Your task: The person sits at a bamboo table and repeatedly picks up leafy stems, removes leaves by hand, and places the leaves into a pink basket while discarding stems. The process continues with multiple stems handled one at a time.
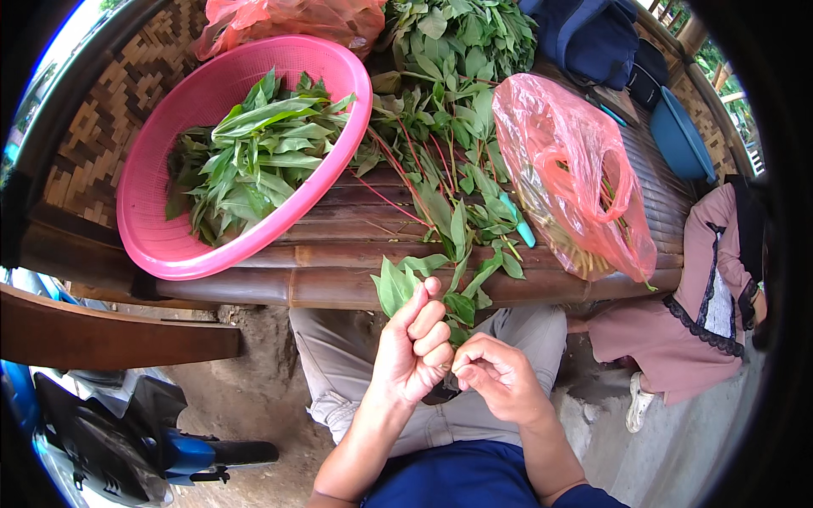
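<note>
My left hand [416,343] is curled into a fist in front of the bench edge, with green leaves [394,289] sticking out behind the thumb. Right beside it, my right hand [495,374] has thumb and forefinger pinched at the base of a leafy sprig [462,308]; the stem between the fingertips is mostly hidden. Cut leafy stems [444,171], some with red stalks, lie across the bamboo bench [343,254]. Among them is a knife's turquoise handle [517,219]. To the left a pink plastic basket [149,184] tilts towards me, holding a heap of picked leaves [267,152].
A red plastic bag [565,140] with bare stems stands at the right. Behind are a leaf bundle [470,38], another red bag [292,22], a dark blue bag [591,44] and a blue basin [683,136]. A person in pink [673,336] is at right; a motorbike [120,438] at left.
</note>
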Action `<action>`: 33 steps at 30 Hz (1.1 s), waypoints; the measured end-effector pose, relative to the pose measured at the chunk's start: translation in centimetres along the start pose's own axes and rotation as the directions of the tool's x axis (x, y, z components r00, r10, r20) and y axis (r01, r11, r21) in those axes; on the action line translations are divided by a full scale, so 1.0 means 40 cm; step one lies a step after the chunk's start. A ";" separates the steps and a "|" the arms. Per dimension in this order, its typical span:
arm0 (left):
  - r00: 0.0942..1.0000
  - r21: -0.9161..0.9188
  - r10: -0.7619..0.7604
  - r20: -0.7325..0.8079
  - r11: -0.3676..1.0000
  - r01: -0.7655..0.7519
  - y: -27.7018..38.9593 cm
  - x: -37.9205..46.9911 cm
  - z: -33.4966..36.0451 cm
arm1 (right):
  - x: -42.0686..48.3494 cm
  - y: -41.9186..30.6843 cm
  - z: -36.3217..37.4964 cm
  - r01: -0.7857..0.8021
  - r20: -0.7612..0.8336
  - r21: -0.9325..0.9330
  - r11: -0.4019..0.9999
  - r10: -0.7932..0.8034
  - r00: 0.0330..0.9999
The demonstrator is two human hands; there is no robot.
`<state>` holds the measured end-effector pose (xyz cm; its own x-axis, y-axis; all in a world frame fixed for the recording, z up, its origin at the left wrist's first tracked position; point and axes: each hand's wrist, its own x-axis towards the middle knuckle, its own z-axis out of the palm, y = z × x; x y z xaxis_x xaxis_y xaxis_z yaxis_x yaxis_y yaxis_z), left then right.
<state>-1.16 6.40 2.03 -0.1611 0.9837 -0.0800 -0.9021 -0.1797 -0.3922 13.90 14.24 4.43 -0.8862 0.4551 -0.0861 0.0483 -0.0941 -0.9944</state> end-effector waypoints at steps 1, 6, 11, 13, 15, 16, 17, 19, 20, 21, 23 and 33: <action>0.998 0.143 0.038 -0.046 0.989 -0.031 -0.002 -0.004 0.007 | -0.004 0.004 0.000 -0.037 0.013 0.118 0.992 0.036 0.999; 0.963 0.783 0.269 0.012 0.597 -0.176 -0.012 -0.041 0.096 | -0.002 0.021 -0.003 0.021 -0.096 0.143 0.989 -0.007 0.995; 0.761 0.908 0.496 0.418 -0.194 -0.372 0.074 -0.056 0.244 | -0.001 0.026 0.007 0.045 -0.139 0.066 0.997 -0.035 0.990; 0.623 0.819 0.533 0.573 -0.388 -0.422 0.145 -0.053 0.313 | 0.000 0.026 0.016 0.043 -0.154 -0.032 0.999 -0.047 0.987; 0.474 0.717 0.562 0.678 -0.649 -0.255 0.237 -0.018 0.391 | 0.000 0.018 0.021 0.046 -0.138 -0.124 0.991 -0.063 0.988; 0.425 0.528 0.426 0.799 -0.835 -0.155 0.277 0.004 0.424 | 0.002 0.015 0.026 0.058 -0.150 -0.126 0.990 -0.077 0.986; 0.495 0.576 0.515 0.699 -0.817 0.036 0.317 0.014 0.463 | 0.003 0.010 0.028 0.072 -0.134 -0.177 0.982 -0.096 0.986; 0.509 0.064 0.410 0.756 -0.821 0.567 0.356 0.020 0.494 | 0.002 0.000 0.026 0.125 -0.108 -0.250 0.960 -0.156 0.982; 0.533 0.038 0.446 0.720 -0.791 0.610 0.363 0.009 0.502 | 0.002 -0.003 0.024 0.165 -0.100 -0.283 0.945 -0.201 0.975; 0.504 -0.016 0.333 0.797 -0.823 0.568 0.354 -0.005 0.493 | 0.002 -0.004 0.022 0.188 -0.103 -0.274 0.943 -0.223 0.969; 0.449 0.003 0.142 0.882 -0.955 0.296 0.304 -0.049 0.443 | -0.003 -0.002 0.016 0.202 -0.121 -0.256 0.945 -0.239 0.963; 0.950 0.634 0.215 0.224 -0.773 0.025 0.014 -0.081 -0.014 | -0.029 0.022 -0.001 0.336 -0.192 0.003 0.942 -0.329 0.925</action>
<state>-0.93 3.09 1.55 -0.4371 0.8983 0.0452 0.4390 0.1693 0.8824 14.99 13.64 3.67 -0.7470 0.6214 0.2363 -0.2542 0.0614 -0.9652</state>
